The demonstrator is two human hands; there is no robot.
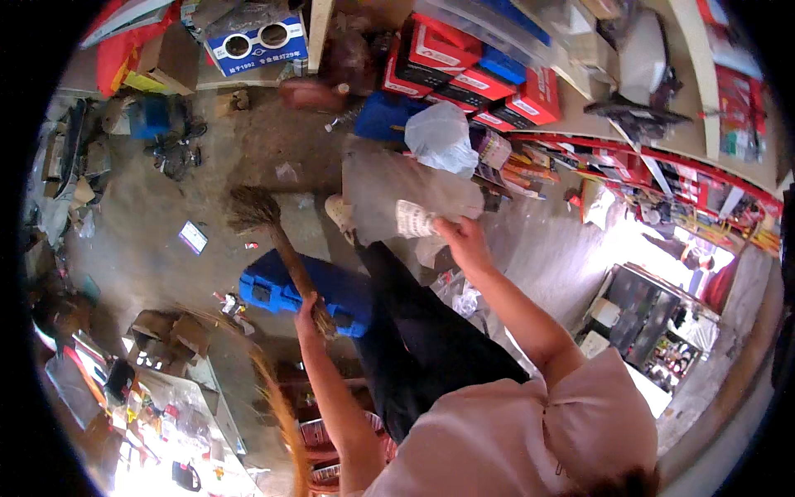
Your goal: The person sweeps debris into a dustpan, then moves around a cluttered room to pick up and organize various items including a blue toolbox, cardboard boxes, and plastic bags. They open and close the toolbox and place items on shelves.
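My left hand (307, 315) is closed around the handle of a short straw broom (289, 251), its bristles pointing away from me over the concrete floor. Beneath that hand lies a blue plastic tool case (267, 282) with dark latches. In my right hand (459, 239) is the edge of a flat, translucent plastic bag or sheet (379, 180) bearing a printed label. The sheet hides part of the floor and one of my feet; the other light-coloured shoe (338, 214) shows beside it. Just beyond the sheet sits a bulging white plastic bag (438, 133).
Red and black boxes (490, 84) are stacked at the shelving ahead. A blue carton (258, 46) stands at the upper left. Small litter and a printed card (193, 238) lie on the floor. A cluttered table (186, 428) is at lower left, open cardboard boxes (164, 335) beside it.
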